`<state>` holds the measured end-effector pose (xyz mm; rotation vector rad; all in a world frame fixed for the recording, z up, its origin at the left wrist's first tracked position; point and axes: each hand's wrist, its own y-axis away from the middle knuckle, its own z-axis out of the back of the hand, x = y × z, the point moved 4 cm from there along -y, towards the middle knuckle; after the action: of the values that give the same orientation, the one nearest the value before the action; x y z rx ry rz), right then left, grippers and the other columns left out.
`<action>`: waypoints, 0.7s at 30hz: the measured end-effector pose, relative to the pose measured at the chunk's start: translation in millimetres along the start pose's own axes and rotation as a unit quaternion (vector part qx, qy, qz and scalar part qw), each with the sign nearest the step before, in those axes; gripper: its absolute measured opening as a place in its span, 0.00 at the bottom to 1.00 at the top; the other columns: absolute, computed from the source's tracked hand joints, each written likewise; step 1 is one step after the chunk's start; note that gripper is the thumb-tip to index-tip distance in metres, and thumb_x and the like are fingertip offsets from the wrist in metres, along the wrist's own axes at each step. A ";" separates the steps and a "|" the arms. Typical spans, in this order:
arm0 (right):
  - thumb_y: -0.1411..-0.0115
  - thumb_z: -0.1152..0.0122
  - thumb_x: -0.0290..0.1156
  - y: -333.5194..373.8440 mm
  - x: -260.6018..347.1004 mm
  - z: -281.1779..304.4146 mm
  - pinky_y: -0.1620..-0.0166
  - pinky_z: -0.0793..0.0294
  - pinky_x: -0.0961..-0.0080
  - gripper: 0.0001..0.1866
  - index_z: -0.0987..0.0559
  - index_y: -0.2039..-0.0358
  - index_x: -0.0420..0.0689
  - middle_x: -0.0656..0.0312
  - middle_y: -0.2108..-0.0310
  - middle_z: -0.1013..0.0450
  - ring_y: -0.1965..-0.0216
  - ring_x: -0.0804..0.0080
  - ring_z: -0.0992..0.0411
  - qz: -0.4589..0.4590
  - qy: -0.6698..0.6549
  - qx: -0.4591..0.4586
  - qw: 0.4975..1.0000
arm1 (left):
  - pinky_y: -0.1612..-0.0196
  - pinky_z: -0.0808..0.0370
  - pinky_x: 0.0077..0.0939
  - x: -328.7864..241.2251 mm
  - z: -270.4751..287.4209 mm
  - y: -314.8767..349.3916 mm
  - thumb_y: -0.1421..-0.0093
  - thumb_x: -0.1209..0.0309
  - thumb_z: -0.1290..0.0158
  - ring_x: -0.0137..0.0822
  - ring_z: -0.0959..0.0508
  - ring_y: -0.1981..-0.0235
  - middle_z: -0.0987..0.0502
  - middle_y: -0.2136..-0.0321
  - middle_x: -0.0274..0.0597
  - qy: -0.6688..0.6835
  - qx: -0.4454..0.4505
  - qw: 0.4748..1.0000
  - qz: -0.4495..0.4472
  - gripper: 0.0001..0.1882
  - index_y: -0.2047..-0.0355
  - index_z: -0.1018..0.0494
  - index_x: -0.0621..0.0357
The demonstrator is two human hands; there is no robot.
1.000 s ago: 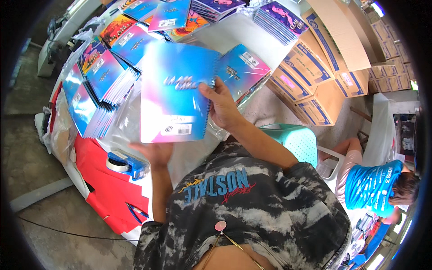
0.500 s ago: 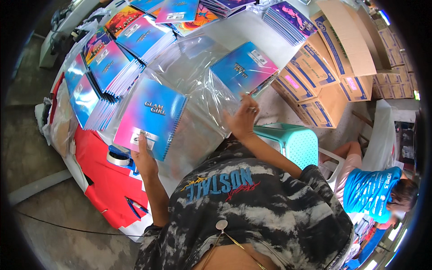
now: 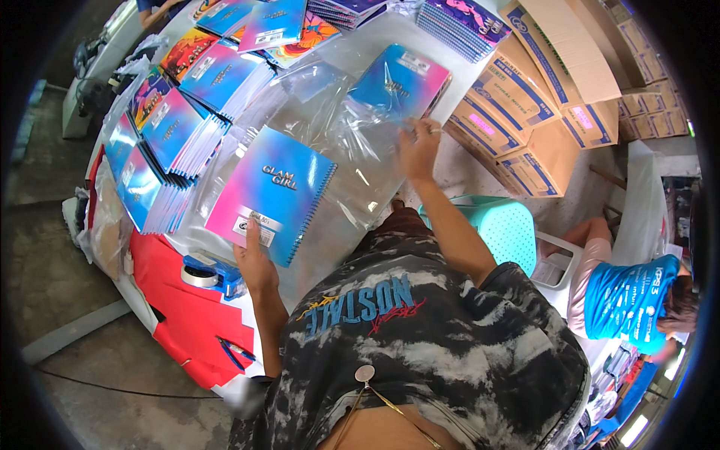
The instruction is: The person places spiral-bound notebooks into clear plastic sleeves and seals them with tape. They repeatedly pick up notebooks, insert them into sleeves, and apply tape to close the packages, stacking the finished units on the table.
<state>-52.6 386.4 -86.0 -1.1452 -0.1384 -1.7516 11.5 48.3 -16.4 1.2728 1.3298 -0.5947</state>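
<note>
My left hand [image 3: 257, 264] grips a spiral notebook [image 3: 271, 196] by its lower left edge, thumb on top over a white label. Its cover is blue fading to pink, with the wire binding on the right. Under it and to its right spreads a large clear plastic bag [image 3: 352, 176], wrinkled and shiny. At the bag's right edge, my right hand [image 3: 420, 154] has its fingers bent and pinched on the film. Just beyond that hand lies another blue and pink notebook [image 3: 396, 84], its lower part covered by the plastic; whether more lie beneath it cannot be made out.
Stacks of blue and pink notebooks [image 3: 169, 133] fill the table's left side, with purple notebooks [image 3: 465, 28] at the back. A tape dispenser [image 3: 202, 276] and scissors [image 3: 235, 352] lie on red sheeting [image 3: 176, 319]. Cardboard boxes [image 3: 510, 105], a turquoise stool [image 3: 499, 232] and a seated person [image 3: 630, 304] are right.
My left hand and its notebook have shifted right over the plastic. My right hand has moved slightly up and right along the bag's edge. The far notebook now sits farther back and turned.
</note>
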 end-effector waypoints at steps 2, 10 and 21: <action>0.53 0.39 0.23 -22.2 -13.5 10.4 0.60 0.34 0.70 0.08 0.22 0.69 0.41 0.57 0.65 0.34 0.65 0.64 0.34 0.026 0.029 -0.046 0.998 | 0.58 0.30 0.24 -2.2 1.4 -1.9 0.38 0.68 0.53 0.29 0.27 0.61 0.28 0.60 0.40 -0.002 0.000 1.000 -0.007 0.16 0.53 0.34 0.65; 0.53 0.39 0.26 -36.5 -25.1 27.2 0.59 0.35 0.68 0.07 0.22 0.71 0.45 0.62 0.69 0.29 0.64 0.62 0.33 0.129 0.111 0.000 0.985 | 0.51 0.30 0.31 -30.1 -60.0 -39.5 0.37 0.66 0.55 0.35 0.27 0.53 0.29 0.54 0.42 0.069 0.078 0.994 -0.028 0.20 0.48 0.37 0.65; 0.57 0.40 0.22 -25.4 12.5 28.9 0.60 0.34 0.66 0.10 0.23 0.71 0.46 0.62 0.71 0.31 0.66 0.62 0.32 0.195 0.025 0.099 0.975 | 0.67 0.28 0.29 -19.7 -176.9 -288.3 0.39 0.61 0.52 0.34 0.26 0.65 0.25 0.64 0.36 0.214 0.031 0.973 0.085 0.15 0.58 0.33 0.56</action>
<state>-54.8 406.7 -51.0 -0.9123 -0.0507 -1.3826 -317.8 119.2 -52.8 1.6094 1.5370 -0.2481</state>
